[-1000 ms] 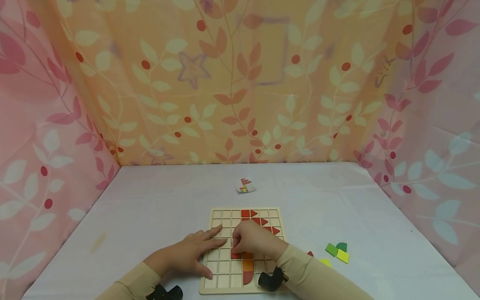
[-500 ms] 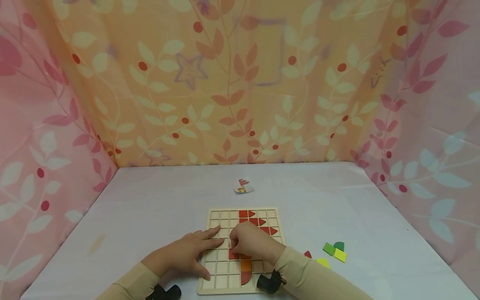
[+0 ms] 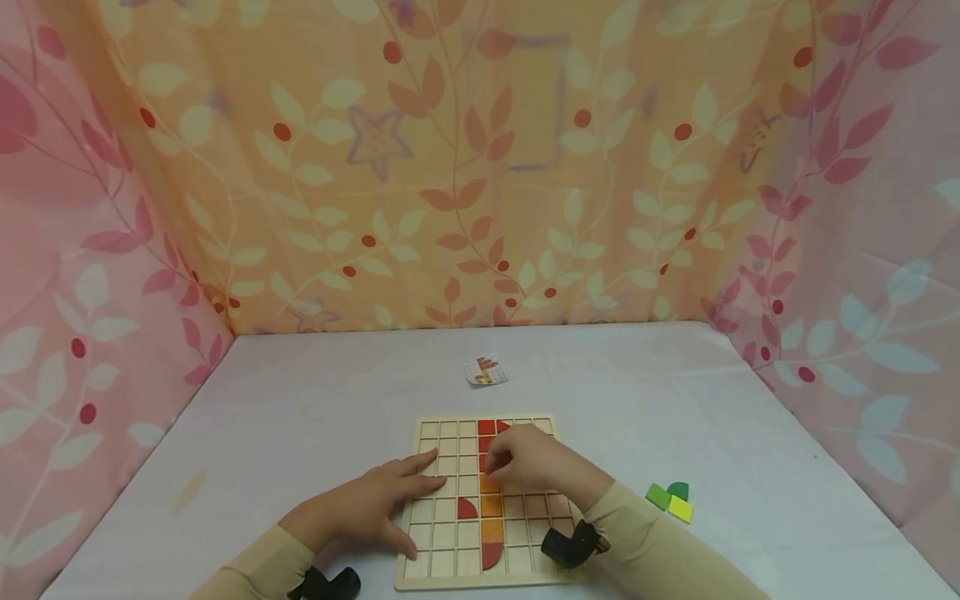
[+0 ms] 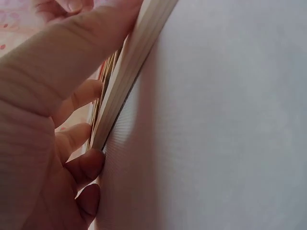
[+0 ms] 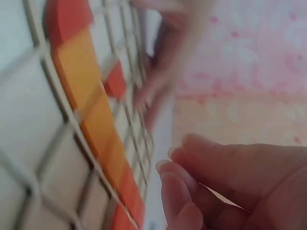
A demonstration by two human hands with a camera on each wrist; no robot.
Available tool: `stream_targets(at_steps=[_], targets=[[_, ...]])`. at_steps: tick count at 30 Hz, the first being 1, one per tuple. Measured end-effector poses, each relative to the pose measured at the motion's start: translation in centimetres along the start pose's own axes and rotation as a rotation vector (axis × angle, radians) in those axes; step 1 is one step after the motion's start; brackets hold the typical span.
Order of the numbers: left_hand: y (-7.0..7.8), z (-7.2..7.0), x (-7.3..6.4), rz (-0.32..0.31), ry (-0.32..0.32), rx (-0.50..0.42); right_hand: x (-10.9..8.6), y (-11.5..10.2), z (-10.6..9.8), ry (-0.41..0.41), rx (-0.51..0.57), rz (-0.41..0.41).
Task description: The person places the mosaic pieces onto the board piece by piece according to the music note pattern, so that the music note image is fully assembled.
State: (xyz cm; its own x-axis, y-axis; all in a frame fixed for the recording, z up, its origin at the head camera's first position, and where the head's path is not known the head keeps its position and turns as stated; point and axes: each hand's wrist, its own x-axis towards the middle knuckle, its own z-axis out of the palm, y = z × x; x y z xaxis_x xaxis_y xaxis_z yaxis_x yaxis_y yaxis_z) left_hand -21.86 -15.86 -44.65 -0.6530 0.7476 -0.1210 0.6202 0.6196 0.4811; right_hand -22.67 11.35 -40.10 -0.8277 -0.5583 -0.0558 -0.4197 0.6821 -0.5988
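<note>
The person in front of me keeps both hands at a wooden grid board (image 3: 446,537), which lies flat on the white table (image 3: 300,417). The left hand (image 3: 367,504) is spread out over the left side of the board, with its thumb at the edge near the lower corner and its straight fingers reaching over the nearest squares. The right hand (image 3: 532,458) is above the upper right part, its fingers bent and their tips brought close together with the thumb, around air only. Under it I see a column of pieces set in the squares: red ones (image 3: 486,427) at the top, then orange ones (image 3: 492,531), and a rounded red piece (image 3: 492,556) at the bottom. Another red piece (image 3: 467,507), also with one curved side, sits one column to the left. On the table to the right lie a green piece (image 3: 657,497), a dark green piece (image 3: 678,491) and a yellow piece (image 3: 680,509), close together, while a small pattern card (image 3: 486,369) lies beyond the board
</note>
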Motion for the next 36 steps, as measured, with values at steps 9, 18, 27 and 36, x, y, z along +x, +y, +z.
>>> stream_targets(at_steps=[9,18,27,36], targets=[[0.3,-0.2,-0.1,-0.023,-0.017,-0.028,-3.2,3.0,-3.7,0.035,0.063,0.104],[0.1,-0.1,0.0,0.003,-0.017,-0.029,-6.5,6.1,-5.2,-0.018,0.050,0.199],[-0.4,0.2,0.2,0.024,-0.013,-0.026,-9.2,8.4,-4.9,-0.103,0.072,0.264],[-0.2,0.1,0.1,0.012,-0.015,-0.029,-9.9,9.3,-4.4,-0.133,0.084,0.219]])
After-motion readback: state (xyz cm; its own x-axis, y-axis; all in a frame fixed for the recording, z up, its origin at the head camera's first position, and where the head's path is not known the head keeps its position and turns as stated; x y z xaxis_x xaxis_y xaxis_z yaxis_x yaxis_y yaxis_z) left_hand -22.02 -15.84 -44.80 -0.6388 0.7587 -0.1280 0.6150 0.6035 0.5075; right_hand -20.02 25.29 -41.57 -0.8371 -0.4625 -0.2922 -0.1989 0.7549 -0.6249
